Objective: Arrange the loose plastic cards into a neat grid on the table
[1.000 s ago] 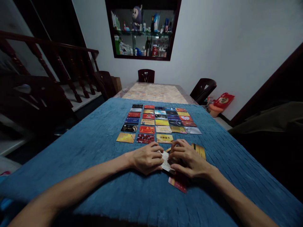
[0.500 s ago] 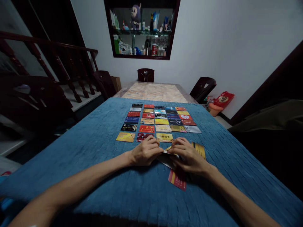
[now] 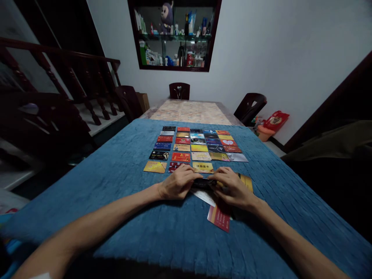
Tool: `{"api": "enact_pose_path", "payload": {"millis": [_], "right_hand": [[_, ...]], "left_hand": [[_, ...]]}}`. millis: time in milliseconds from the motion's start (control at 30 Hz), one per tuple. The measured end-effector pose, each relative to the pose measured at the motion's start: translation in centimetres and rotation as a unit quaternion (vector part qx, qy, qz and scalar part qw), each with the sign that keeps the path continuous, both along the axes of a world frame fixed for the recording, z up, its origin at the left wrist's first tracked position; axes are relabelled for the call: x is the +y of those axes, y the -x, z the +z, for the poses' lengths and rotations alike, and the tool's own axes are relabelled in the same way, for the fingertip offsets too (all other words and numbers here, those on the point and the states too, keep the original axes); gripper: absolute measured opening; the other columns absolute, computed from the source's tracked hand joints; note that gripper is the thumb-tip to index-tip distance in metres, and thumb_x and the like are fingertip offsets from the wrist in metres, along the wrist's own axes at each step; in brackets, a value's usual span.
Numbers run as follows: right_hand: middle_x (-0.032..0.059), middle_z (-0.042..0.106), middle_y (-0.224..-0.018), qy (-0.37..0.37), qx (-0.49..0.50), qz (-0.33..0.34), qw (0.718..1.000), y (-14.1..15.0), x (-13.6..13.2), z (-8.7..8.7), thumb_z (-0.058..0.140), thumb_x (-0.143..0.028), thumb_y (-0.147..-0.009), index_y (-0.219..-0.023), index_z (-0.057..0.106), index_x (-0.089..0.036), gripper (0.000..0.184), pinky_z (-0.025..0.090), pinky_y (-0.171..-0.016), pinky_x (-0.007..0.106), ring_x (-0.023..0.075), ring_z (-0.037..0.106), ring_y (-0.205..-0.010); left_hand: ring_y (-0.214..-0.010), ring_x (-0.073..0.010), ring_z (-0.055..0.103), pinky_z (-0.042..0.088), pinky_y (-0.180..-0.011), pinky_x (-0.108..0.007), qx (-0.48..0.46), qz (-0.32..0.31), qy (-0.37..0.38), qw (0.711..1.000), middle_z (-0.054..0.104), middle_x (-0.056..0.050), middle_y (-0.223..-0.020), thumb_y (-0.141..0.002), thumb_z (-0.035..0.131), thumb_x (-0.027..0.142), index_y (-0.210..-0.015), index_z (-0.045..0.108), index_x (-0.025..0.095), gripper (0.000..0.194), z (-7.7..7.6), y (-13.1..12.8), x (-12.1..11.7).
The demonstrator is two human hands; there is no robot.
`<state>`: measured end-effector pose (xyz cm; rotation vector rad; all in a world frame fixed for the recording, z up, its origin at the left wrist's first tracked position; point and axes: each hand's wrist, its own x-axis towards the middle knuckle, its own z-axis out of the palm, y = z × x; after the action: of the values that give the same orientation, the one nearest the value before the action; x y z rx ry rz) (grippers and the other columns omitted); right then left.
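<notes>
Between my two hands is a dark card [image 3: 203, 183], its ends pinched by my left hand [image 3: 180, 181] and my right hand [image 3: 232, 186]. Both hands are closed on it, low over the blue cloth. Under it lies a white card [image 3: 205, 196], partly covered. A red card with a yellow stripe [image 3: 219, 217] pokes out below my right hand, and a gold card [image 3: 246, 182] shows behind that hand. Beyond my fingers, several cards lie in columns, among them a yellow card [image 3: 202, 167] and a dark red card [image 3: 176, 166] partly hidden by my left hand.
A blue cloth [image 3: 116, 170] covers the near part of the table, with the marble-patterned tabletop [image 3: 192, 111] beyond. Dark wooden chairs stand around it, one at the far end [image 3: 179, 91] and one at the right [image 3: 249, 108]. An orange bin [image 3: 265, 133] sits by the wall.
The card between my hands has tipped so its dark face shows, and my hands have shifted slightly. More of the white card beneath is visible. The laid-out cards stay in place.
</notes>
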<state>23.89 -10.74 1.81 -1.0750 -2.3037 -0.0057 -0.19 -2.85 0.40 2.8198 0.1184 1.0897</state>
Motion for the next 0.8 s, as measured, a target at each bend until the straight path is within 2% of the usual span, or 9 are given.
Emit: {"api": "enact_pose_path", "payload": {"millis": [233,500,800], "right_hand": [[0.0084,0.069,-0.091,0.001,-0.001,-0.011,1.0,-0.25,0.13,-0.09,0.056,-0.016,-0.088,-0.107,0.066,-0.023,0.023,0.047,-0.079,0.042,0.0248,0.06,-0.089],[0.0075,0.067,-0.089,0.003,0.014,-0.01,1.0,-0.17,0.08,-0.23,0.056,-0.013,-0.085,-0.099,0.062,-0.021,0.017,0.047,-0.078,0.041,0.024,0.059,-0.088],[0.0091,0.068,-0.094,-0.041,-0.005,-0.007,0.999,-0.03,-0.06,-0.27,0.054,-0.012,-0.089,-0.105,0.058,-0.019,0.019,0.047,-0.078,0.042,0.0236,0.059,-0.089]], "left_hand": [[-0.096,-0.0249,0.057,0.049,-0.085,-0.042,0.016,0.017,0.016,1.0,0.067,-0.014,-0.102,-0.082,0.046,0.009,-0.123,0.057,0.013,0.043,-0.2,0.13,0.1],[-0.085,-0.0221,0.057,0.046,-0.08,-0.037,0.025,0.029,-0.021,0.999,0.066,-0.012,-0.09,-0.089,0.044,0.013,-0.117,0.057,0.011,0.031,-0.07,-0.01,-0.04],[-0.082,-0.021,0.058,0.047,-0.076,-0.035,-0.014,0.024,-0.033,0.999,0.067,-0.011,-0.088,-0.09,0.043,0.01,-0.113,0.057,0.012,0.027,0.04,-0.12,-0.24]]}}
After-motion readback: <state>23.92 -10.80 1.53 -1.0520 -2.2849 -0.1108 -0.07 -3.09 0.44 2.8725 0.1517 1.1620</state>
